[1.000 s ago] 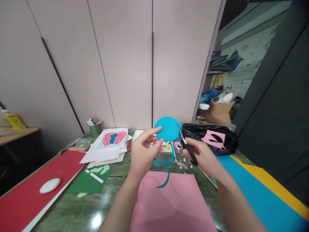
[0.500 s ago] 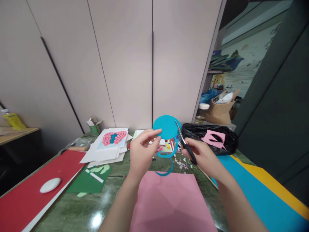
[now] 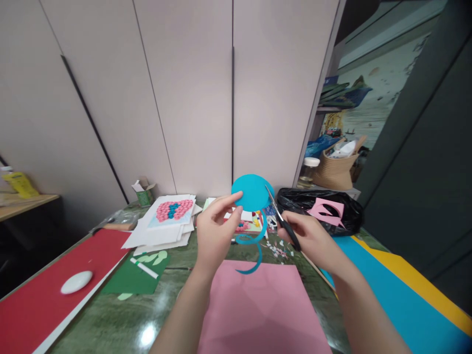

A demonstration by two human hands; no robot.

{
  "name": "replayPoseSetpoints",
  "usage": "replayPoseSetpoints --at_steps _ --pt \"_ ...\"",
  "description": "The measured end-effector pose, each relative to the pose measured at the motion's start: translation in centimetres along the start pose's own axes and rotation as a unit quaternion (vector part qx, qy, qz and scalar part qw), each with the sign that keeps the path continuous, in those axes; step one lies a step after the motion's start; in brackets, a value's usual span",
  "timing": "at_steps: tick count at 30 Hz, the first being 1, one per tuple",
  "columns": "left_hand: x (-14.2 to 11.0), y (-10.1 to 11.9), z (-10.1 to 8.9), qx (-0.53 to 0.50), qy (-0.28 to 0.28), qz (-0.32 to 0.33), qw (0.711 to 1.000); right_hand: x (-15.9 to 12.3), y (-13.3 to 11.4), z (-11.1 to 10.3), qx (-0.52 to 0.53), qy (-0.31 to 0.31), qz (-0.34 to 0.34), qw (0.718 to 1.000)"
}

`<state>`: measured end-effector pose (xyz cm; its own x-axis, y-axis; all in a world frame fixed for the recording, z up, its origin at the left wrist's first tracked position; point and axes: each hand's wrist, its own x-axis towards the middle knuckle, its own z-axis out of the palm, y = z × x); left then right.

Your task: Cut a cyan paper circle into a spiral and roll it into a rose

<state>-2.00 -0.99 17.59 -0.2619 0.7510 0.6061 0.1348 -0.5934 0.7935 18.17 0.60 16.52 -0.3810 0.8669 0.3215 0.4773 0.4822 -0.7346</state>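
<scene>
One blue paper disc held up beside scissors

The disc is bright, even turquoise blue, flat-faced and smooth, with a rounded outline. It is raised above the far middle part of a green, streaked table, in front of pale cabinet doors. From its lower right edge hangs a narrow, curling strip of the same blue; it loops once to the left, then sweeps down in a hook whose pointed end shows in front of a large pink sheet. The strip's underside looks a darker blue.

The left hand pinches the left side of the disc between thumb and index finger, the index fingertip showing on the face nearest the viewer. The right hand is closed around the black handles of the scissors. Their silver blades slant up and left, reaching the right part of the disc. How far apart the blades stand cannot be told.

Small paper scraps lie beyond the pink sheet. To the left are a dark green sheet and a red sheet; to the right, a large blue sheet overlaps a yellow one. Far right sits a black plastic bag.
</scene>
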Motion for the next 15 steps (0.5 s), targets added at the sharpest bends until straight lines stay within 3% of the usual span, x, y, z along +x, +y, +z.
replayPoseSetpoints --at_steps 9,15 --pt "-0.07 -0.48 0.14 -0.028 0.01 0.034 0.999 -0.01 0.69 0.08 0.009 -0.015 -0.002 1.0" --pt "-0.13 -0.67 0.17 -0.034 0.012 0.023 0.999 0.02 0.26 0.07 0.009 -0.02 0.002 1.0"
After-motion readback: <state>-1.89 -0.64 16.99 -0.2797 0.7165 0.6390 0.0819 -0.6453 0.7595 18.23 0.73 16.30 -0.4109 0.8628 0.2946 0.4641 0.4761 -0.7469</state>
